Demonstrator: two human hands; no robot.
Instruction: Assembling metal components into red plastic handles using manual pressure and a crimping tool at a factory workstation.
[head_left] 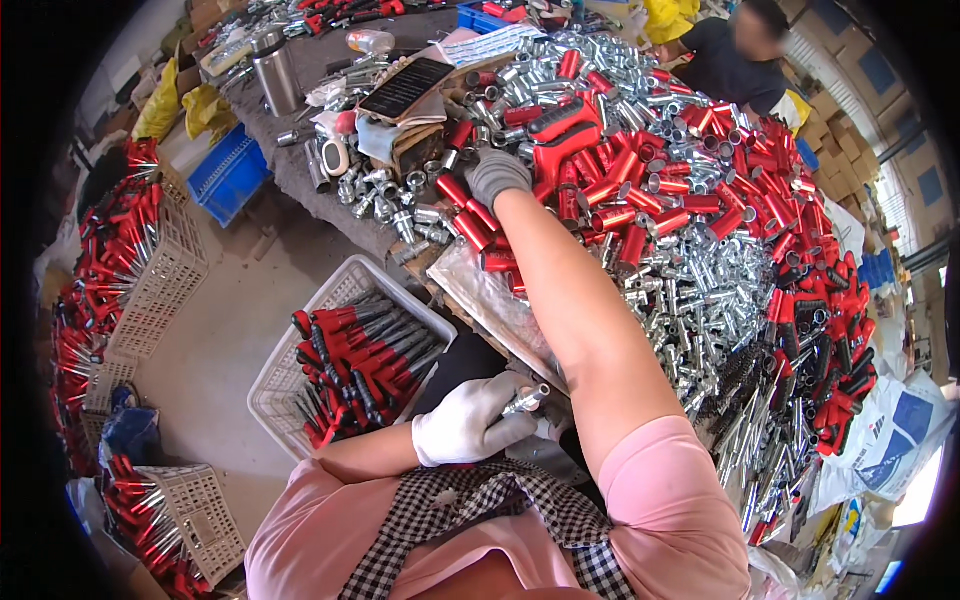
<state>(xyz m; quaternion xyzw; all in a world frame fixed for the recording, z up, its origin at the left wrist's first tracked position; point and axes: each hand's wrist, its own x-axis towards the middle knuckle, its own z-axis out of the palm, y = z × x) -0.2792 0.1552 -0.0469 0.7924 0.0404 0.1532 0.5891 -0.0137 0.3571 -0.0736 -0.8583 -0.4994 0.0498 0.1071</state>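
My left hand point(470, 422), in a white glove, is held in front of my body. It is closed around a small silver metal fitting point(527, 399), whose round end sticks out past the fingers. My right hand point(497, 177), in a grey glove, reaches far forward to the pile on the table. Red metal sleeves point(470, 228) lie just beside it, and silver sockets point(398, 205) are heaped to its left. Its fingertips are hidden among the parts, so any grip there does not show. Just right of it, a red and black tool handle point(566, 135) rests on the pile.
Small silver fittings point(690, 310) spread over the table's right side. A white basket point(268, 375) of red-handled tools stands at left, near my left forearm. A phone point(407, 87), a steel flask point(276, 72) and a blue crate point(230, 175) are farther off. Another person point(735, 60) sits across the table.
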